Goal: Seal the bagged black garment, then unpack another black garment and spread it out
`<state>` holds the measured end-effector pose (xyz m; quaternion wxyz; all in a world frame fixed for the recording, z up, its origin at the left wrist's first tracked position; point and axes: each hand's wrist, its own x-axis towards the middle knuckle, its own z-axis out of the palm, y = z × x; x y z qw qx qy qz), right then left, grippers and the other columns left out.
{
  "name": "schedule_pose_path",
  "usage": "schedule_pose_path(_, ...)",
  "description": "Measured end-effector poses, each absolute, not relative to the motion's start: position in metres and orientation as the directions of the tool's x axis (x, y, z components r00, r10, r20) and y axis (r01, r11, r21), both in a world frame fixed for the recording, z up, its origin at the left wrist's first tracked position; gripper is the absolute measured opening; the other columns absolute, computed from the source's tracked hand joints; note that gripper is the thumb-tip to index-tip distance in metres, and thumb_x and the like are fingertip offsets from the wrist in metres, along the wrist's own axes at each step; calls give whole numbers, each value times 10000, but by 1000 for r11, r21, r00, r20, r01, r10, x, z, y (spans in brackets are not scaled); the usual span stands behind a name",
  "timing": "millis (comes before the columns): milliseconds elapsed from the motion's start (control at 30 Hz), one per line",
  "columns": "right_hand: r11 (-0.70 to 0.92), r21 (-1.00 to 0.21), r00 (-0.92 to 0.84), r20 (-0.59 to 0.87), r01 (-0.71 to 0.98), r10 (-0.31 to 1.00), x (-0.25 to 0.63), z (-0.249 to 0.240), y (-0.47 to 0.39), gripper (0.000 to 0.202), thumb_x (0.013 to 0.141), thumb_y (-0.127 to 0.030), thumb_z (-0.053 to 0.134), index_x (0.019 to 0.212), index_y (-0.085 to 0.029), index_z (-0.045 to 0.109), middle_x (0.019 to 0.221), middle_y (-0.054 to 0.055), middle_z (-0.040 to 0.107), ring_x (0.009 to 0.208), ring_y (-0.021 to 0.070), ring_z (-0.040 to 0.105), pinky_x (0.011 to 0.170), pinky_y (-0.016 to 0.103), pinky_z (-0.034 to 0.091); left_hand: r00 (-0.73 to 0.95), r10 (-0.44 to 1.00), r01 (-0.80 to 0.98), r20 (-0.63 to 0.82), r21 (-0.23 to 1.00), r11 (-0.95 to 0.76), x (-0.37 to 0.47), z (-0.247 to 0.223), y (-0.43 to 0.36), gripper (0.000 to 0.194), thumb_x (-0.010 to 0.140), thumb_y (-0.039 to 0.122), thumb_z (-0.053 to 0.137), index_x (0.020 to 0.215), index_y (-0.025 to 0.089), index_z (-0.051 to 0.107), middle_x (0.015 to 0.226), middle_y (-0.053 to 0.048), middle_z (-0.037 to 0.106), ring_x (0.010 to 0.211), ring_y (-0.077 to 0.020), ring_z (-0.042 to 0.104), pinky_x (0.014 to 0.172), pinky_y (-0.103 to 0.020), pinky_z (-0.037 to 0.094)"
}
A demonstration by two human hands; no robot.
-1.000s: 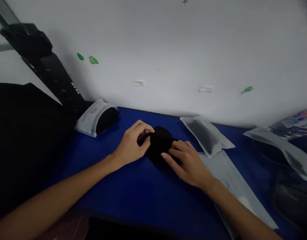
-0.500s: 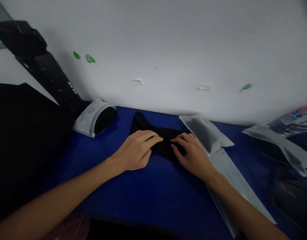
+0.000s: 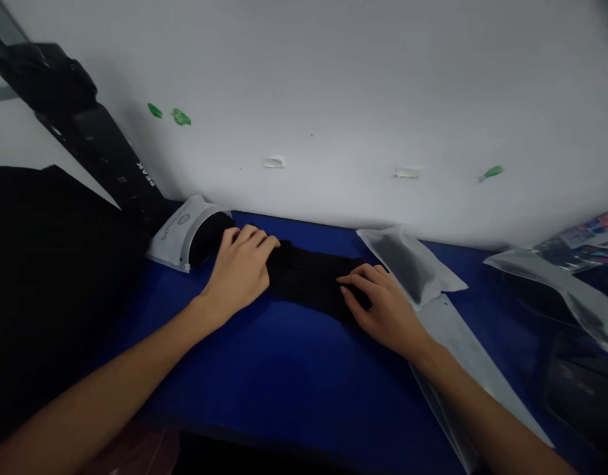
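A strip of folded black cloth [image 3: 308, 280] lies flat on the blue table [image 3: 284, 369]; its exact kind is hard to tell in the dim light. My left hand [image 3: 244, 264] is curled over the cloth's left end, fingers bent and knuckles up. At the right end, my right hand [image 3: 377, 297] grips the cloth with thumb and fingers curved around its edge. Just behind my left hand lies a frosted zip bag [image 3: 172, 231] with black fabric showing at its mouth. A second frosted bag [image 3: 407, 260] with something dark inside sits beyond my right hand.
A flat clear bag [image 3: 462, 349] lies under my right forearm. Farther right are another frosted bag [image 3: 556, 277] and printed packaging [image 3: 591, 237]. A black post [image 3: 105, 145] marked PEAK leans at the left, beside a large black shape [image 3: 46, 277]. A white wall [image 3: 333, 79] borders the table's back.
My left hand has moved left from the cloth's middle to its left end. The raised left flap now lies lower, under that hand. My right hand stays in place.
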<state>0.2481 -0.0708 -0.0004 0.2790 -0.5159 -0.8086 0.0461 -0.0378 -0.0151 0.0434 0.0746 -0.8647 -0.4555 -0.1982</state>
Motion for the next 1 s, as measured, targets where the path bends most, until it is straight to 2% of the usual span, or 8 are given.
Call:
schedule_pose_path(133, 446, -386, -289, 400, 808, 870, 249, 1, -70, 184, 1039, -264, 588, 1128, -225, 744, 998, 82, 690, 910, 264, 615, 855, 464, 510, 634, 688, 672, 353, 188, -716, -17, 31, -33, 280, 1060, 169, 467, 1222, 163, 695, 1180, -97, 748, 1146, -266, 673, 1093, -479, 456)
schedule_pose_path(267, 444, -387, -302, 375, 808, 876, 249, 4, -70, 160, 999, -289, 646, 1104, -229, 751, 990, 71, 708, 911, 260, 627, 845, 461, 483, 699, 638, 592, 323, 238, -770, -12, 16, -37, 379, 1122, 349, 488, 1448, 175, 574, 1348, -101, 683, 1305, -262, 620, 1221, -475, 386)
schedule_pose_path(367, 470, -372, -323, 392, 801, 861, 248, 6, -71, 182, 958, -236, 640, 1103, -242, 749, 983, 57, 724, 913, 260, 634, 842, 455, 457, 691, 665, 596, 283, 298, -746, -16, 16, -33, 383, 1089, 311, 581, 1452, 192, 562, 1284, -81, 678, 1212, -257, 642, 1114, -465, 464)
schedule_pose_path(500, 515, -376, -323, 467, 770, 823, 247, 9, -73, 250, 920, -147, 587, 1088, -251, 741, 888, 28, 707, 839, 233, 641, 828, 439, 443, 716, 632, 535, 297, 348, -770, -21, 24, -28, 193, 1074, 184, 578, 1229, 209, 690, 1101, -39, 683, 1006, -203, 653, 923, -391, 507)
schedule_pose_path(633, 507, -400, -264, 523, 763, 810, 248, 13, -75, 231, 979, -174, 555, 1117, -257, 722, 866, 25, 700, 817, 227, 659, 807, 434, 450, 782, 501, 413, 370, 294, -862, -20, 30, -32, 175, 1092, 260, 565, 1108, 182, 720, 1011, -45, 702, 903, -180, 661, 832, -352, 506)
schedule_pose_path(767, 488, -445, -242, 502, 751, 830, 248, 10, -74, 196, 1048, -226, 532, 1120, -254, 712, 898, 32, 750, 826, 228, 700, 826, 440, 473, 780, 485, 453, 395, 178, -873, -17, 36, -44, 403, 1110, 443, 505, 892, 179, 719, 785, -23, 705, 692, -164, 657, 642, -333, 458)
schedule_pose_path(867, 460, -467, -222, 477, 755, 850, 247, 6, -72, 176, 1037, -247, 566, 1108, -259, 726, 842, 7, 762, 766, 215, 718, 837, 440, 493, 774, 523, 517, 358, 120, -848, -15, 39, -52, 504, 1121, 454, 454, 775, 179, 698, 635, -15, 663, 547, -157, 614, 515, -333, 329)
schedule_pose_path(1000, 381, -522, -113, 473, 763, 874, 248, 4, -71, 166, 1012, -277, 593, 1047, -271, 755, 757, -8, 747, 697, 213, 707, 781, 420, 518, 787, 535, 545, 306, 61, -836, -11, 39, -60, 565, 1135, 406, 416, 701, 170, 690, 574, -34, 664, 533, -179, 651, 508, -325, 276)
